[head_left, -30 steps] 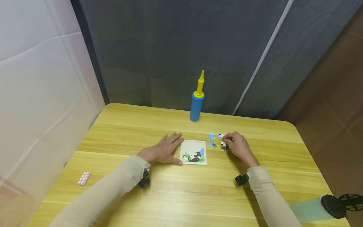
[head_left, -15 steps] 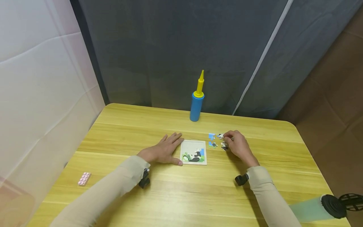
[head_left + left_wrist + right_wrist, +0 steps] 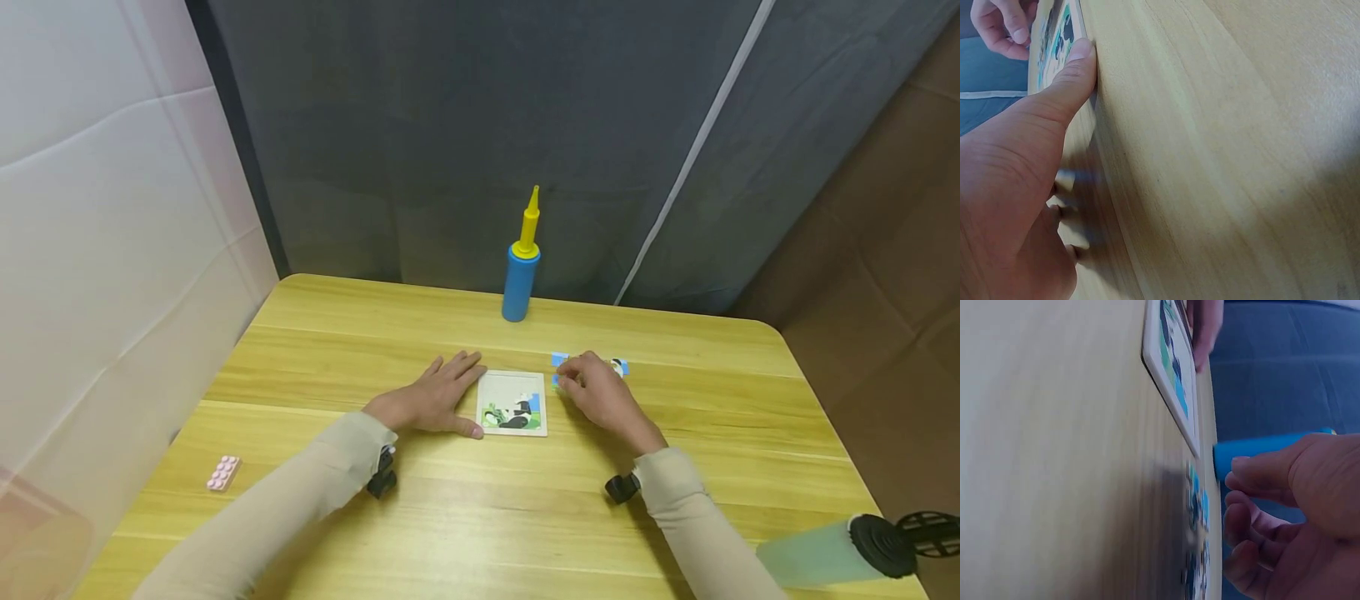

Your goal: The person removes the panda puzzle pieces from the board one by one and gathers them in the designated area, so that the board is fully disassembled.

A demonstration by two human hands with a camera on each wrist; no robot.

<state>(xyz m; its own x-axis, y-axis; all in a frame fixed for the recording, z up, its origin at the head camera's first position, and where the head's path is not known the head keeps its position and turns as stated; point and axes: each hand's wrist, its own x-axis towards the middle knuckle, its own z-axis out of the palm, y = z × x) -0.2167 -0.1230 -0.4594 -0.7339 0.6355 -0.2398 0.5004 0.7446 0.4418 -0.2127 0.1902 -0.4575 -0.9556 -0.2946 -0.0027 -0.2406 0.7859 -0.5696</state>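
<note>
A square wooden puzzle tray (image 3: 512, 379) with panda-picture pieces (image 3: 517, 414) filling its near part lies mid-table. My left hand (image 3: 438, 396) rests on the table with fingers spread, its thumb and fingertips at the tray's left side; the left wrist view shows the thumb (image 3: 1071, 84) against the tray edge. My right hand (image 3: 597, 390) hovers over the loose jigsaw pieces right of the tray, its fingers bent. In the right wrist view, thumb and fingers (image 3: 1260, 472) curl loosely with nothing visible between them. A blue-cornered piece (image 3: 621, 367) shows beyond the hand, and another blue piece (image 3: 558, 358) at its left.
A blue hand pump (image 3: 519, 285) with a yellow nozzle stands at the back of the wooden table (image 3: 480, 517). On the left lies a pink toy brick (image 3: 222, 472). A pale green bottle (image 3: 817, 552) with a black lid lies at the front right.
My right hand has moved left across the loose pieces, uncovering the blue-cornered piece on the right and covering the ones in the middle. My left hand and the tray have stayed put.
</note>
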